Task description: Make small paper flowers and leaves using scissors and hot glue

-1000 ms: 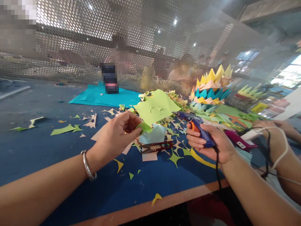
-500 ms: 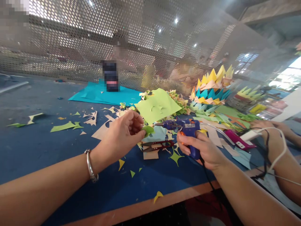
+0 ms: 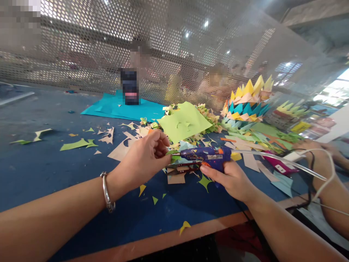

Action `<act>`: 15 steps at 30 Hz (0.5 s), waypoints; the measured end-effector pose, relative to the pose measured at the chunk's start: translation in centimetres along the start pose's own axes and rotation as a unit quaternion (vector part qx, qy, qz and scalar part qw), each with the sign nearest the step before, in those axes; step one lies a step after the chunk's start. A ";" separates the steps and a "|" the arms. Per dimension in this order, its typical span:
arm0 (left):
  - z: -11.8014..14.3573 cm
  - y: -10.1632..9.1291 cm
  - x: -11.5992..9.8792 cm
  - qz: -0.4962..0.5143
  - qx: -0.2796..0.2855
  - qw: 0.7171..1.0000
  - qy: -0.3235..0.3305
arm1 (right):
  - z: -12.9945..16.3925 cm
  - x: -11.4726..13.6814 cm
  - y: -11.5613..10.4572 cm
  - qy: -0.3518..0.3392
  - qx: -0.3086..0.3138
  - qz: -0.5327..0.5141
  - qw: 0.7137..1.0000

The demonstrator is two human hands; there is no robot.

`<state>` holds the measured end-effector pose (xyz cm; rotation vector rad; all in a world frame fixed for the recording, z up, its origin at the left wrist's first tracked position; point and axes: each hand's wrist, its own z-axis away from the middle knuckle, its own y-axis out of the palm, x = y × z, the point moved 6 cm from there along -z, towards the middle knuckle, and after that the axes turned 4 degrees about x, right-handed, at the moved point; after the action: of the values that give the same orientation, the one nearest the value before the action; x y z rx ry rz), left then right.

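Glue gun (image 3: 209, 154) shifted left to green paper piece (image 3: 175, 158) | right hand (image 3: 236, 182) clasping it, left hand (image 3: 144, 160) pinching paper | beneath hands: scrap-strewn blue tabletop (image 3: 131, 225) | beyond: perforated screen (image 3: 95, 47)

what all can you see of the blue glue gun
The glue gun has a blue, plastic-looking body, a pale label, an orange trigger and a narrow nozzle; a clear stick protrudes from its rear. The right hand grips its handle, holding it nearly level above the table, nozzle pointing at the green paper in the left hand. Whether the nozzle touches that paper is unclear.
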<state>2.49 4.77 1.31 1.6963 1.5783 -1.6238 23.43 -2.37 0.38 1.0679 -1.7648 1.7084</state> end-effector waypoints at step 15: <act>0.2 0.0 -0.3 -0.015 -0.002 1.000 0.013 | 0.2 -0.7 0.0 -0.015 -0.012 0.094 0.995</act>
<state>2.51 4.48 1.51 1.7060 1.6254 -1.6178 23.84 -2.45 -0.18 0.9461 -1.9531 1.7846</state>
